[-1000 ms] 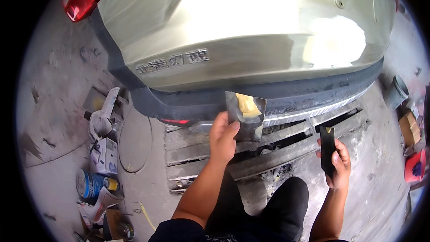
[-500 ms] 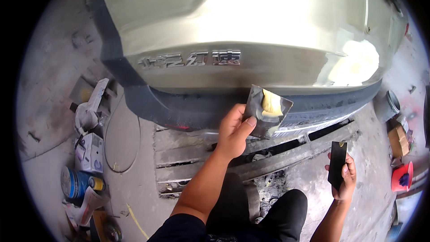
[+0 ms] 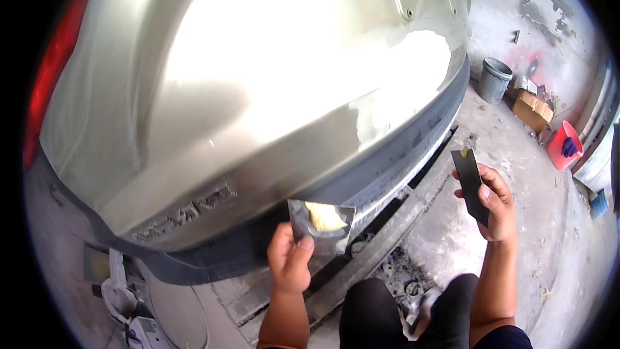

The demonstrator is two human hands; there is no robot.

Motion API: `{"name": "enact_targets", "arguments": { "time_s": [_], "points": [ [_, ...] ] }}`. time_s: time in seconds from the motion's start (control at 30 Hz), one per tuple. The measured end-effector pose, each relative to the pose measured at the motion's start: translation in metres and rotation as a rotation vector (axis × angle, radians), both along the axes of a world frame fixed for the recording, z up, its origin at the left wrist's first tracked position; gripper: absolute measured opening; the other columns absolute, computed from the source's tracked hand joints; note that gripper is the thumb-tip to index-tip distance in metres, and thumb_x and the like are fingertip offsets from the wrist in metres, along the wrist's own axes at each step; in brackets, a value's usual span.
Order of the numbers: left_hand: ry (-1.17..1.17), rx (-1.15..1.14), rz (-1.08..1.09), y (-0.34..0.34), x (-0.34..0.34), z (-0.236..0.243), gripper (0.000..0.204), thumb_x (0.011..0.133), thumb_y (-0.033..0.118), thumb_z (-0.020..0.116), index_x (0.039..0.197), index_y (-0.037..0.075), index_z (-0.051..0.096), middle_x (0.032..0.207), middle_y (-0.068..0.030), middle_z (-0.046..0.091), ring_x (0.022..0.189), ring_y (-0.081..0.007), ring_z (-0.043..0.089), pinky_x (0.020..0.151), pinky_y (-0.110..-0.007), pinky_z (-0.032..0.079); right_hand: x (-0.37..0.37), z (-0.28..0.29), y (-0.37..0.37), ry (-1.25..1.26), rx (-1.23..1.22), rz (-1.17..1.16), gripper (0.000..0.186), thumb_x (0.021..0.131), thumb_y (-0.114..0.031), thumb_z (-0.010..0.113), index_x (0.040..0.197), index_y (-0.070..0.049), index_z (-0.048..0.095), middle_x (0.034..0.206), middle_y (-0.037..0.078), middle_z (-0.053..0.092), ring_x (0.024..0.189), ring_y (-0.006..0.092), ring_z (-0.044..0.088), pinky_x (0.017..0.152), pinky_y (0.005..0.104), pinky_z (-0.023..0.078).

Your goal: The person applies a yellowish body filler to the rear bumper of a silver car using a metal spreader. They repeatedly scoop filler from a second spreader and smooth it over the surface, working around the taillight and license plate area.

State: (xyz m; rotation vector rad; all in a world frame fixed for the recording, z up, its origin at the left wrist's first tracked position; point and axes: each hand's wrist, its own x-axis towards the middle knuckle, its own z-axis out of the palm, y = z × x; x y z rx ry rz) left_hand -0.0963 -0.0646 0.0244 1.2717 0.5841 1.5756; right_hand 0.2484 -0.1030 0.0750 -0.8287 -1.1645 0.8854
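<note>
Head view: a dark, squarish plate [image 3: 328,240] bearing pale-yellow paste [image 3: 327,216] sits before the bumper [image 3: 368,181], its lower-left edge pinched between the left hand's [image 3: 290,264] thumb and fingers; the right hand's [image 3: 496,210] fingers clasp a narrow black blade [image 3: 471,187].

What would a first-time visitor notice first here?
A glossy, pale car tailgate dominates the upper left and centre. Below it, the left hand holds a dark plate bearing yellow paste; to the right, the right hand grips a narrow black spreader.
</note>
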Motion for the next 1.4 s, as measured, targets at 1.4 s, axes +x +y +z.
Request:
{"name": "enact_targets", "arguments": {
  "time_s": [1.4],
  "points": [
    [-0.228, 0.013, 0.634, -0.045, 0.144, -0.065, 0.04, 0.089, 0.016, 0.053, 0.126, 0.003, 0.051, 0.128, -0.0105, 0.056, 0.119, -0.0242, 0.052, 0.105, -0.039, 0.037, 0.142, 0.044, 0.215, -0.93, 0.607, -0.605, 0.049, 0.081, -0.016, 0.068, 0.129, -0.012, 0.058, 0.135, 0.01, 0.05, 0.112, 0.0416, 0.045, 0.085, 0.0507, 0.04]
  ]
}}
